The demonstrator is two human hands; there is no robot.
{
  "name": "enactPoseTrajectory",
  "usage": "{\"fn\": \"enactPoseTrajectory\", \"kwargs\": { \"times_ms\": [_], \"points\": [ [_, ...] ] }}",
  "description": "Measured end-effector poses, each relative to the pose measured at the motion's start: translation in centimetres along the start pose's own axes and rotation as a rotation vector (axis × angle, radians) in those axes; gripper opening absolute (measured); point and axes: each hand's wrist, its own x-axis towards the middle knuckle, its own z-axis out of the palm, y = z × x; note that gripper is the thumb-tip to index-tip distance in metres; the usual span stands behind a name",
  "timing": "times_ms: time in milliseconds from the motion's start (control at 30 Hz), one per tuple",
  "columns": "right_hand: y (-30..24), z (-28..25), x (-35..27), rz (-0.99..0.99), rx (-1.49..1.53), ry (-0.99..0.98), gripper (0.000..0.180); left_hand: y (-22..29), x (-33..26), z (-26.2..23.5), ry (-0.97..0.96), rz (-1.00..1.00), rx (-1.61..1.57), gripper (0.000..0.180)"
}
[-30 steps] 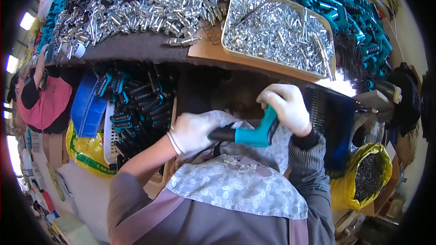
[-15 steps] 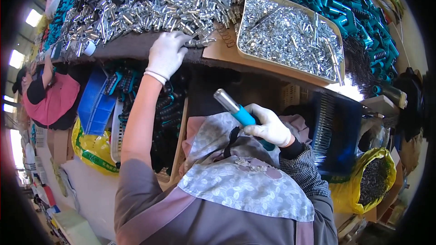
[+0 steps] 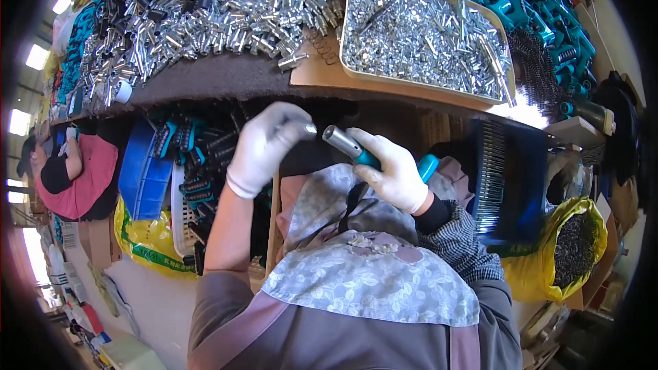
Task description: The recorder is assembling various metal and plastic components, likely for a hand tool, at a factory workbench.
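Note:
My right hand (image 3: 396, 175), in a white glove, is wrapped round a teal-handled tool (image 3: 428, 168) with a bare metal tube (image 3: 340, 140) at its front. The tube's hollow end points up and to the left, above my lap. Close to that end, my gloved left hand (image 3: 264, 151) is pinched on a small shiny metal part (image 3: 311, 128); most of the part is hidden by the fingers. The two hands are apart by a short gap. Beyond them on the bench lies a heap of silver metal tubes (image 3: 226, 17).
A cream tray (image 3: 425, 94) of small metal pieces sits on cardboard (image 3: 312, 68). Teal handles (image 3: 507, 0) are piled at far right. Below the bench edge are a blue rack of metal rods (image 3: 510, 185), a yellow sack (image 3: 534, 284) and a blue bin (image 3: 145, 171). Another person (image 3: 79, 171) works at left.
My left hand has come back from the heap of metal tubes toward the tool, now with a small metal part. My right hand has shifted slightly up and left with the tool.

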Motion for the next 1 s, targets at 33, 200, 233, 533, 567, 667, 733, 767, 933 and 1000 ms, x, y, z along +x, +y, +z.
{"fn": "enactPoseTrajectory", "kwargs": {
  "times_ms": [33, 200, 233, 533, 567, 667, 733, 767, 933, 1000],
  "points": [
    [-0.4, -0.1, 0.1, 0.010, -0.070, -0.031, 0.062, -0.7, -0.6, 0.6, -0.005, 0.020, 0.052, 0.019],
    [-0.4, -0.5, -0.6, -0.065, -0.352, -0.059, 0.059, -1.8, -1.1, 2.5, 0.066, -0.021, 0.097, 0.020],
    [-0.5, -0.6, -0.9, -0.061, -0.354, -0.057, 0.059, -1.6, -1.4, 2.9, 0.059, -0.005, 0.139, 0.020],
    [-1.2, -2.1, -2.3, 0.021, -0.327, -0.029, 0.055, 0.2, -1.0, 4.0, -0.069, 0.051, 0.210, 0.020],
    [-1.3, -2.3, -2.4, 0.015, -0.316, -0.043, 0.051, 0.4, -1.0, 3.9, -0.122, 0.091, 0.253, 0.019],
    [-0.7, -2.6, -2.7, 0.001, -0.176, -0.053, 0.041, 0.7, -0.9, 3.6, -0.195, 0.333, 0.341, 0.018],
    [-0.2, -3.3, -2.9, 0.096, 0.159, -0.161, 0.034, 0.9, -0.7, 3.4, -0.245, 0.484, 0.342, 0.017],
    [-0.2, -4.0, -2.7, 0.292, 0.420, -0.316, 0.037, 0.9, -0.7, 3.3, -0.292, 0.633, 0.340, 0.017],
    [-0.8, -5.5, -2.6, 0.341, 0.618, -0.445, 0.042, 2.7, -0.7, 3.1, -0.356, 0.846, 0.407, 0.035],
    [-1.1, -5.3, -2.5, 0.235, 0.316, -0.314, 0.043, 3.2, -1.4, 3.0, -0.153, 0.656, 0.360, 0.048]
  ]
}}
